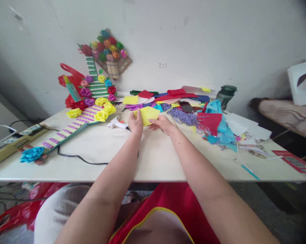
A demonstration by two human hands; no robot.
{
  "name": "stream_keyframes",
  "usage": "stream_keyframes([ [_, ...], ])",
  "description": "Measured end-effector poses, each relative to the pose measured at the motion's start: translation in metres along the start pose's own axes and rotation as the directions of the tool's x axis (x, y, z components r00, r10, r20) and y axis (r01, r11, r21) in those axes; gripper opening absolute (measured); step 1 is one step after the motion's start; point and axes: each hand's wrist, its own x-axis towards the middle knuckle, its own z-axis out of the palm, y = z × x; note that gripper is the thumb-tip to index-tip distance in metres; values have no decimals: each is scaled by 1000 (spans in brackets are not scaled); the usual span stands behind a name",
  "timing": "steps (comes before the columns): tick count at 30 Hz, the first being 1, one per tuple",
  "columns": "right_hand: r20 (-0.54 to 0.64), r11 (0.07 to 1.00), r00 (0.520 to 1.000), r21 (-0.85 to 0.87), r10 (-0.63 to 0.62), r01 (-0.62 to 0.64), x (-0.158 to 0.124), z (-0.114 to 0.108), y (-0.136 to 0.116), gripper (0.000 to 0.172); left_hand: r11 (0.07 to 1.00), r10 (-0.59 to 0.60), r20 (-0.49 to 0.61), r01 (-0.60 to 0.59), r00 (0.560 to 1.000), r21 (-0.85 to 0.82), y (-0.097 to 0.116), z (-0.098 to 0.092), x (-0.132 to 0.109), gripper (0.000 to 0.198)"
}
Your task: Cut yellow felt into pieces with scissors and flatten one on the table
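My left hand (pixel 136 123) grips the left side of a thin yellow sheet (pixel 149 115), thumb on top. On the opposite side, the fingers of my right hand (pixel 164 124) are closed on the sheet's lower right edge. The sheet looks creased or layered, and whether it is paper or cloth I cannot tell. Just left of my left hand lies a white glue gun (pixel 117 123). Behind the hands is another yellow square (pixel 130 99). Yellow fabric-like flowers (pixel 106 112) sit on a striped, flower-trimmed craft piece (pixel 73 128) at the left.
Purple shredded strands (pixel 181 116), a red sheet (pixel 210 122) and blue scraps (pixel 225 134) lie to the right. A dark green bottle (pixel 226 96) stands at the back. A black cord (pixel 79 157) crosses the table near a power strip (pixel 18 139). A flower basket decoration (pixel 112 56) is against the wall.
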Motion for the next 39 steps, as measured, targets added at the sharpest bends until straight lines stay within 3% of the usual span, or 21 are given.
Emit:
stream_keyframes([
  [3, -159, 1000, 987, -1, -26, 26, 3, 4, 1, 25, 996, -34, 27, 36, 999, -87, -1, 3, -2, 24],
  [6, -221, 999, 974, -21, -47, 43, 5, -2, 0, 20, 975, -76, 102, 95, 992, -199, 2, 4, -1, 21],
  [11, -84, 997, 995, -72, -45, 39, 1, -22, -1, 19, 950, -233, 237, 273, 943, -151, 9, -7, 6, 31],
  [14, 30, 993, 1000, -115, 2, 1, -4, -29, -4, 20, 924, -275, 456, 363, 846, -116, 10, -13, 9, 35],
  [16, 34, 992, 999, -129, 20, -16, -6, -30, -6, 20, 913, -287, 557, 399, 779, -88, 9, -15, 8, 35],
  [18, -16, 992, 1000, -125, 22, -24, -6, -30, -8, 19, 918, -274, 573, 387, 772, -82, 8, -16, 7, 35],
  [21, -126, 994, 992, -111, 4, -19, -6, -29, -9, 18, 944, -224, 535, 317, 814, -87, 8, -14, 5, 36],
  [24, -192, 995, 981, -101, -10, -10, -6, -28, -11, 17, 963, -195, 537, 263, 821, -52, 10, -13, 4, 36],
  [30, -174, 995, 984, -96, -22, 5, -9, -31, -15, 14, 970, -184, 624, 242, 760, -8, 18, -14, 0, 35],
  [35, -159, 998, 987, -64, -21, 11, -11, -33, -15, 7, 956, -194, 690, 291, 697, -25, 17, -17, 3, 29],
  [39, -141, 999, 990, -28, -22, 18, -12, -33, -15, 8, 947, -195, 677, 316, 710, -59, 12, -17, 7, 20],
])
